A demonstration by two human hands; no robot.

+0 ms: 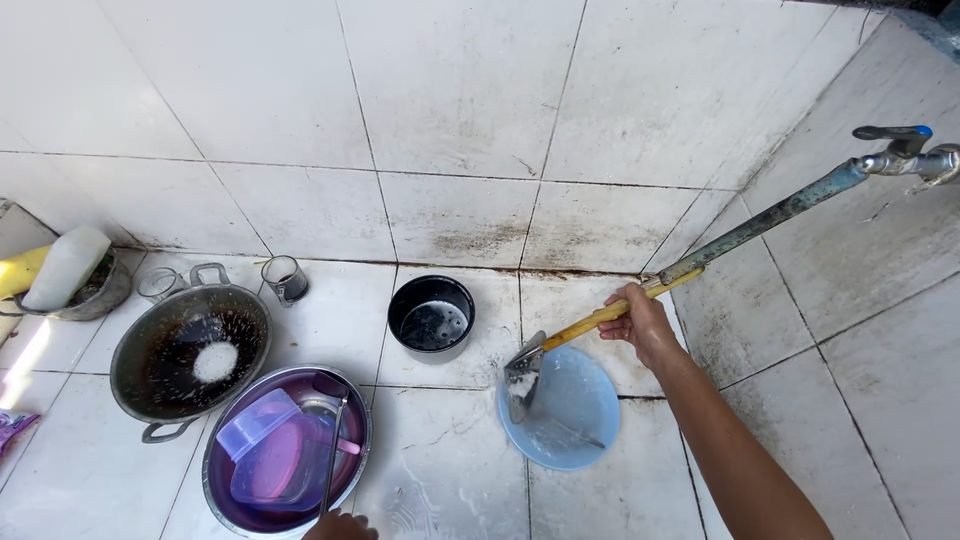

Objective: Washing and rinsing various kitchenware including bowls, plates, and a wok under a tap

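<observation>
A white tiled floor and wall, stained along the grout, surround us. Our right hand [640, 322] is clenched around the yellow handle of a metal spatula [523, 378], its blade tilted over a light blue plate [575, 415] on the floor. Our left hand [340, 526] (only a sliver shows at the bottom edge) sits just beside a steel basin [355, 470] holding purple plastic containers [265, 445]; we cannot tell its grip. A black wok [190, 352] lies near it.
</observation>
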